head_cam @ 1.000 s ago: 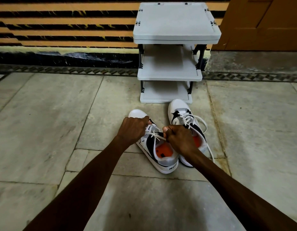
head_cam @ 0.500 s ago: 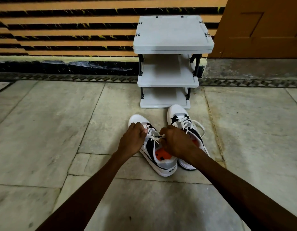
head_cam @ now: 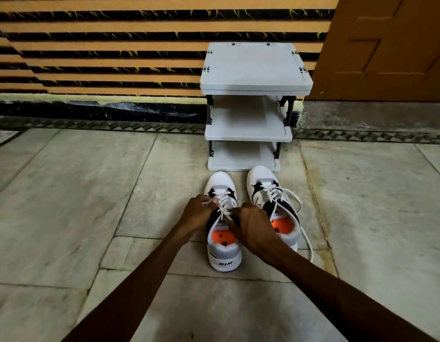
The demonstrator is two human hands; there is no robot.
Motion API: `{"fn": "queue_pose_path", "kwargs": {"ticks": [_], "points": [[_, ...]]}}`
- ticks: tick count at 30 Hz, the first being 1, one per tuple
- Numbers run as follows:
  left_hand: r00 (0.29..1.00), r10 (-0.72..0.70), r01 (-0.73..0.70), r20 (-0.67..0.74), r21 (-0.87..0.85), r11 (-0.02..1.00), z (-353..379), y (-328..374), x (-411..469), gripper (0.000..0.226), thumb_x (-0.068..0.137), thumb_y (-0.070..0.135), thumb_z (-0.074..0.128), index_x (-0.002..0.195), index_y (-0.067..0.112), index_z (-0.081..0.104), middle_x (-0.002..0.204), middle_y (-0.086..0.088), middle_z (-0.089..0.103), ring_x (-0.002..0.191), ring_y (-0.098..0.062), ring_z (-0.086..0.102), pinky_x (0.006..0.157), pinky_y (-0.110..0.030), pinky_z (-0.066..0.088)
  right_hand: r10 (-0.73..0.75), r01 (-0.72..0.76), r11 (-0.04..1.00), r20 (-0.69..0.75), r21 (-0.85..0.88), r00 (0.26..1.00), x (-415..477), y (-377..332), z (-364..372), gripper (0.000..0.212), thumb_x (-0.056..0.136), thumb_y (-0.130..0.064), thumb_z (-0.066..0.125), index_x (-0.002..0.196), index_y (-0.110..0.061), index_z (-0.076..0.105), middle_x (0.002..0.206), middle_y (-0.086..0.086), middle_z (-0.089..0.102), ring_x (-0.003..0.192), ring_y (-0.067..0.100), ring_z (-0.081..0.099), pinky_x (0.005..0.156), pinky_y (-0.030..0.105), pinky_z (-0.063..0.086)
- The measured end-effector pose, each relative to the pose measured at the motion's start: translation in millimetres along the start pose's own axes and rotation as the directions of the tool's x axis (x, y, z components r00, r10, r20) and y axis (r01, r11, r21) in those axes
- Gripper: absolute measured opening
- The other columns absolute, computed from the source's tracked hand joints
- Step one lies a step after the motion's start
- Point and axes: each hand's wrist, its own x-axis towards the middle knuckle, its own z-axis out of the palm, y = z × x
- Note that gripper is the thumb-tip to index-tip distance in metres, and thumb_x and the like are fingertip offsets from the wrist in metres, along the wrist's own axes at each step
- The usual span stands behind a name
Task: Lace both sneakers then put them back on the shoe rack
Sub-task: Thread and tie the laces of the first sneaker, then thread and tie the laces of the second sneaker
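Both hands' fingers pinch white laces over the left white-and-black sneaker: left hand, right hand. Grey 3-shelf plastic rack stands beyond.

Floor: pale marble slabs with grey veining, thin dark joints between them.
Border strip: a narrow band of dark triangle pattern running along the foot of the wall.
Wall: horizontal orange and black stripes (the black ones flecked with yellow), over a pale band and a black skirting.
Door: brown wood with recessed panels, top right, above a grey threshold.
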Motion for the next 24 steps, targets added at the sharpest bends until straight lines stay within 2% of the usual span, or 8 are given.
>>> {"fn": "queue_pose_path", "kwargs": {"ticks": [7, 12, 14, 17, 19, 21, 22, 24], "points": [[0.996, 0.086, -0.084, 0.039, -0.059, 0.995, -4, 14, 5, 0.034, 0.099, 0.021, 0.047, 0.130, 0.012, 0.055, 0.131, -0.007, 0.059, 0.111, -0.014, 0.053, 0.090, -0.020, 0.034, 0.042, -0.036, 0.997, -0.075, 0.073, 0.996, 28, -5, 7, 0.029, 0.093, -0.034, 0.053, 0.100, -0.013, 0.072, 0.098, 0.015, 0.067, 0.088, 0.031, 0.066, 0.076, 0.033, 0.051], [0.994, 0.092, -0.092, 0.050, 0.006, 0.996, -6, 16, 18, 0.036, 0.101, 0.024, 0.043, 0.134, 0.015, 0.053, 0.133, -0.002, 0.057, 0.125, -0.021, 0.051, 0.096, -0.022, 0.034, 0.047, -0.034, 0.993, -0.112, 0.116, 0.993, 38, -3, 9, 0.025, 0.092, -0.031, 0.058, 0.099, -0.012, 0.072, 0.097, 0.015, 0.067, 0.087, 0.030, 0.065, 0.067, 0.025, 0.037], [0.996, 0.093, -0.094, 0.018, 0.099, 0.991, -3, 12, 23, 0.039, 0.099, 0.029, 0.042, 0.135, 0.017, 0.051, 0.140, -0.002, 0.051, 0.130, -0.024, 0.046, 0.105, -0.030, 0.036, 0.035, -0.019, 0.986, -0.093, 0.165, 0.995, 40, -1, 6, 0.023, 0.089, -0.031, 0.062, 0.098, -0.011, 0.072, 0.095, 0.015, 0.070, 0.087, 0.029, 0.066, 0.067, 0.024, 0.038], [0.962, 0.201, -0.118, -0.185, 0.382, 0.917, 7, 11, 18, 0.045, 0.095, 0.033, 0.047, 0.138, 0.019, 0.047, 0.155, -0.005, 0.030, 0.142, -0.027, 0.028, 0.115, -0.044, 0.027, 0.073, -0.046, 0.966, -0.098, 0.255, 0.992, 35, 10, -8, 0.026, 0.086, -0.034, 0.068, 0.096, -0.010, 0.073, 0.083, 0.012, 0.075, 0.080, 0.023, 0.070, 0.067, 0.028, 0.047], [0.870, 0.408, -0.237, -0.276, 0.491, 0.839, 15, 26, 5, 0.039, 0.092, 0.029, 0.052, 0.130, 0.020, 0.054, 0.151, -0.003, 0.036, 0.138, -0.026, 0.031, 0.110, -0.044, 0.030, 0.144, -0.088, 0.950, -0.171, 0.299, 0.975, 24, 22, -20, 0.019, 0.087, -0.026, 0.067, 0.099, -0.013, 0.073, 0.084, 0.007, 0.076, 0.076, 0.017, 0.069, 0.069, 0.028, 0.050], [0.777, 0.570, -0.398, -0.267, 0.494, 0.773, 25, 41, -3, 0.028, 0.089, 0.025, 0.055, 0.115, 0.018, 0.063, 0.132, -0.006, 0.052, 0.121, -0.028, 0.046, 0.100, -0.043, 0.040, 0.217, -0.140, 0.949, -0.264, 0.281, 0.940, 13, 38, -32, 0.014, 0.086, -0.018, 0.064, 0.096, -0.018, 0.074, 0.088, 0.002, 0.076, 0.076, 0.016, 0.068, 0.067, 0.025, 0.049], [0.762, 0.606, -0.469, -0.228, 0.452, 0.759, 32, 49, -4, 0.022, 0.088, 0.022, 0.055, 0.107, 0.016, 0.065, 0.119, -0.006, 0.059, 0.110, -0.027, 0.053, 0.094, -0.042, 0.044, 0.263, -0.183, 0.945, -0.298, 0.271, 0.918, 7, 47, -38, 0.015, 0.086, -0.018, 0.063, 0.096, -0.020, 0.074, 0.091, 0.001, 0.075, 0.078, 0.017, 0.069, 0.067, 0.026, 0.050], [0.804, 0.587, -0.534, -0.093, 0.320, 0.782, 48, 63, -6, 0.015, 0.088, 0.018, 0.054, 0.098, 0.015, 0.065, 0.102, -0.005, 0.063, 0.094, -0.025, 0.061, 0.084, -0.039, 0.050, 0.348, -0.279, 0.929, -0.316, 0.242, 0.883, -1, 68, -46, 0.016, 0.086, -0.024, 0.064, 0.100, -0.021, 0.071, 0.099, 0.002, 0.072, 0.084, 0.021, 0.068, 0.070, 0.030, 0.053]]}}
